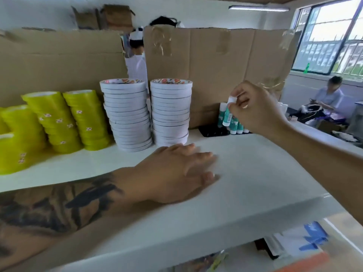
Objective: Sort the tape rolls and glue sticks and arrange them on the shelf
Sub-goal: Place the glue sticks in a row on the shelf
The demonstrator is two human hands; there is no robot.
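The right hand [253, 107] covers most of the glue sticks [234, 126] standing at the back of the white shelf [255, 173], so their number cannot be told; only white bases and teal-and-white bodies show beside a black tray [213, 132], whose right part is hidden too. That hand pinches one glue stick [228, 112] by its white cap, the teal label with a barcode hanging tilted below the fingers, above the standing ones. The left hand [176, 171] is motion-blurred; it lies palm down on the shelf with fingers spread and straight, gripping nothing, just in front of the white tape stacks. Two tall stacks of thin white tape rolls [170, 112] stand side by side against the cardboard backing [216, 65], the left one leaning. Further left, stacks of yellow-green tape rolls [86, 118] are cut off by the frame edge. The items beneath the shelf are too blurred to name.
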